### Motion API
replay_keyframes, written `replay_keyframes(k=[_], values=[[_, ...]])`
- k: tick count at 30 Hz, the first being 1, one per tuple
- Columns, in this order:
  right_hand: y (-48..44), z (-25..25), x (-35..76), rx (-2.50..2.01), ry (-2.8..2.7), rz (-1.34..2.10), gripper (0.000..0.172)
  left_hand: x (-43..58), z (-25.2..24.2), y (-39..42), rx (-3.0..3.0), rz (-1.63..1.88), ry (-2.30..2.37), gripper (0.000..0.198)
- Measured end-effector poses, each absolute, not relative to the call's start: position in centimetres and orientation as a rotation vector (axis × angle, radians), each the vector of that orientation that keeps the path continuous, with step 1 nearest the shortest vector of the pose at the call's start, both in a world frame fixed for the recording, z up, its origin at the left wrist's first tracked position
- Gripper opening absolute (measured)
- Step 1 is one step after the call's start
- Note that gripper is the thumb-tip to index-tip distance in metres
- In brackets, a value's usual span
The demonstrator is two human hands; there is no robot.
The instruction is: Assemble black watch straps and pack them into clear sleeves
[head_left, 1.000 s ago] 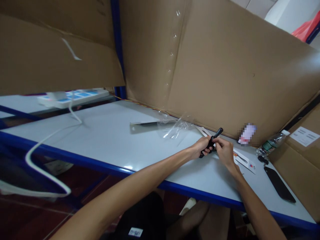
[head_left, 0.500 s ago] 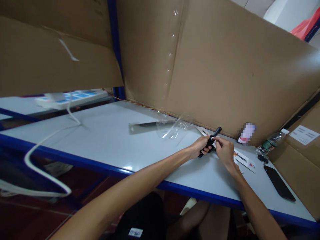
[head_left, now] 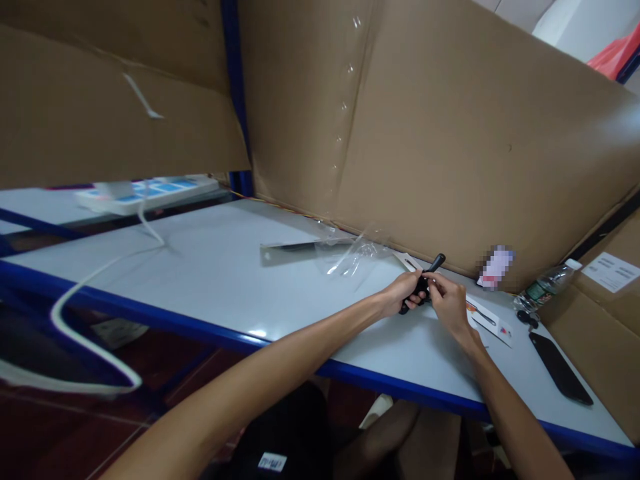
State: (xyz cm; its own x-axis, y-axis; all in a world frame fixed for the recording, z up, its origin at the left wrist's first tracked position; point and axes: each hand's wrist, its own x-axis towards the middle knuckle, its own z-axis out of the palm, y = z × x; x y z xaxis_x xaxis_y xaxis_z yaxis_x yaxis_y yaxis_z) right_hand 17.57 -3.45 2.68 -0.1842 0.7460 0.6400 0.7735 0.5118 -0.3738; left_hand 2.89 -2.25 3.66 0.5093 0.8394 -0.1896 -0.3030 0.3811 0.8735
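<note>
My left hand (head_left: 401, 293) is closed around a black object with a rod-like handle (head_left: 437, 263), held over the table's right half. The handle sticks up and to the right past my fingers. Its lower end shows below my grip, while the middle is mostly covered. My right hand (head_left: 449, 299) has its fingers pinched together against the upper part of this object. What lies between those fingertips is too small to make out. Printed white cards (head_left: 487, 320) lie on the table beside and behind my hands.
Clear plastic packaging (head_left: 350, 257) lies at the back of the grey table (head_left: 210, 273). To the right are a plastic bottle (head_left: 543, 287), small black round things (head_left: 527, 320) and a black phone-like slab (head_left: 560, 369). Cardboard walls (head_left: 450, 133) stand behind. A white cable (head_left: 95, 273) hangs at left.
The right fingertips have shifted slightly on the black object, covering a shiny spot seen earlier. Both hands stay in nearly the same place; the view has moved a little.
</note>
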Motion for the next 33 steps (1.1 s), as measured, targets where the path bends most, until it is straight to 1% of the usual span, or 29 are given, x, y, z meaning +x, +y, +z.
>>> replay_keyframes(k=[4,10,17,33], values=[[-3.22,2.54,17.78,-1.209,-1.943,-0.034,0.034,2.79,3.69,-2.19,0.883,0.814,0.698,0.030],[-2.94,2.44,18.15,-1.331,-1.870,-0.102,0.035,2.69,3.77,-2.22,0.864,0.820,0.718,0.027],[-3.06,2.58,18.00,-1.369,-1.879,-0.113,0.036,2.77,3.56,-2.09,0.873,0.799,0.713,0.028],[-3.46,2.84,17.79,-1.215,-1.877,-0.029,0.034,2.65,3.58,-2.33,0.896,0.814,0.705,0.027]])
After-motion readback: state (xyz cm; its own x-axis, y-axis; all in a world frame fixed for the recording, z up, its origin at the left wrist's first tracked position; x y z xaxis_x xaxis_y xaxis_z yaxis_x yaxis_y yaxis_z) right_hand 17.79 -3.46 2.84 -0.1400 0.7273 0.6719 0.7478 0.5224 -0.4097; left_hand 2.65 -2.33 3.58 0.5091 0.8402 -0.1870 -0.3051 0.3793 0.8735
